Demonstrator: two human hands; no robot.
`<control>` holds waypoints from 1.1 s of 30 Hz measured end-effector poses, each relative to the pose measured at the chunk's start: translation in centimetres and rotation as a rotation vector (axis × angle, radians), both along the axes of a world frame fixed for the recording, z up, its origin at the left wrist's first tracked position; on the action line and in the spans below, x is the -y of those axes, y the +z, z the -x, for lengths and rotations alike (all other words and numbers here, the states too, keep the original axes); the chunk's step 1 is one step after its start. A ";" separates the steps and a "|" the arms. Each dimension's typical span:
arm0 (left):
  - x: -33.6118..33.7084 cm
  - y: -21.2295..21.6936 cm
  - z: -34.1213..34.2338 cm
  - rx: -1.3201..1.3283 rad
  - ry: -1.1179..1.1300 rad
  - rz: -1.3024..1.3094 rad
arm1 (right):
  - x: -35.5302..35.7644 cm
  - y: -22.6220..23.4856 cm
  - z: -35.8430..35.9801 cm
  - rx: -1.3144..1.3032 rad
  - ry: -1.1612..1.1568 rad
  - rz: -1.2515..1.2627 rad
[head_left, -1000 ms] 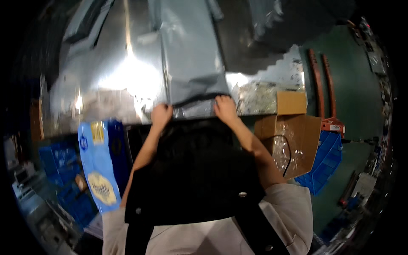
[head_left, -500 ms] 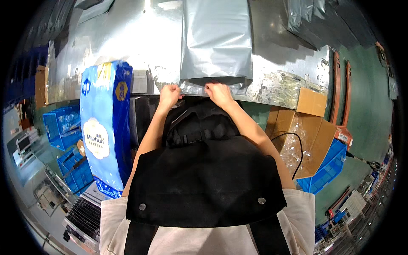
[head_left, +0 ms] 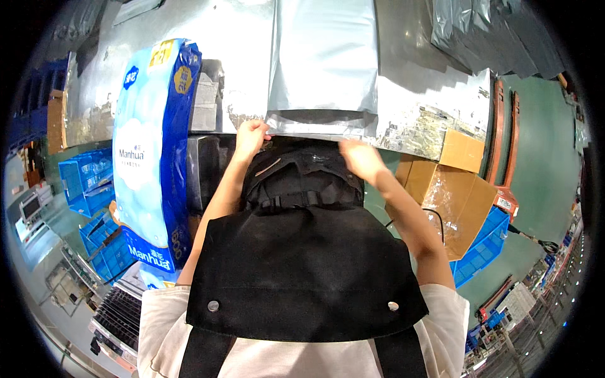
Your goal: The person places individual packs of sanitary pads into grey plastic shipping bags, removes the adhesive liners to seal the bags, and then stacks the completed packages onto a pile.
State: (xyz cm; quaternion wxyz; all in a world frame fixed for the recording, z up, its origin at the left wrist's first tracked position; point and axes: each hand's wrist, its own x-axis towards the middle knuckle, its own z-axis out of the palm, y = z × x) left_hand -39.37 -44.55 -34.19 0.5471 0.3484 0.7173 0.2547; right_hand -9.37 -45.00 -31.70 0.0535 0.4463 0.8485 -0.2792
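Left hand (head_left: 251,137) at the left end of the grey plastic bag's (head_left: 324,57) near edge, thumb and fingers closed together, seemingly pinching the flap (head_left: 321,123) corner. Right hand (head_left: 361,157) by the flap's right end, fingers curled, a bit blurred; can't tell if it grips anything. Bag lies flat on the metal bench (head_left: 413,126), straight ahead of and between both hands, flap toward the wearer. Left of the left hand: tall blue-and-white pack (head_left: 135,120), well apart. Right of the right hand and nearer the wearer: cardboard box (head_left: 457,201). More grey bags (head_left: 491,38) farther out, ahead and right. Step looks like working the bag's flap edge. Next move probably calls for steadying the left corner while the right hand handles the other end, keeping the flap flat and uncreased.
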 end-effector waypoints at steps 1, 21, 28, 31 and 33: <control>0.3 -0.3 0.3 0.055 -0.026 -0.050 | 0.7 0.6 -3.4 0.228 -0.141 0.089; -10.4 6.9 -0.4 -1.256 -1.370 -0.791 | -12.5 4.7 -4.6 0.163 0.442 -0.614; -7.6 3.9 2.7 -0.677 -1.333 -0.848 | -9.7 3.7 -8.5 0.036 0.119 -0.410; -9.9 6.1 3.4 -0.556 -1.112 -0.755 | -12.5 5.0 -8.5 -0.114 -0.030 -0.336; -13.8 8.3 3.2 -0.461 -1.137 -0.546 | -15.7 5.7 -8.1 -0.057 -0.113 -0.244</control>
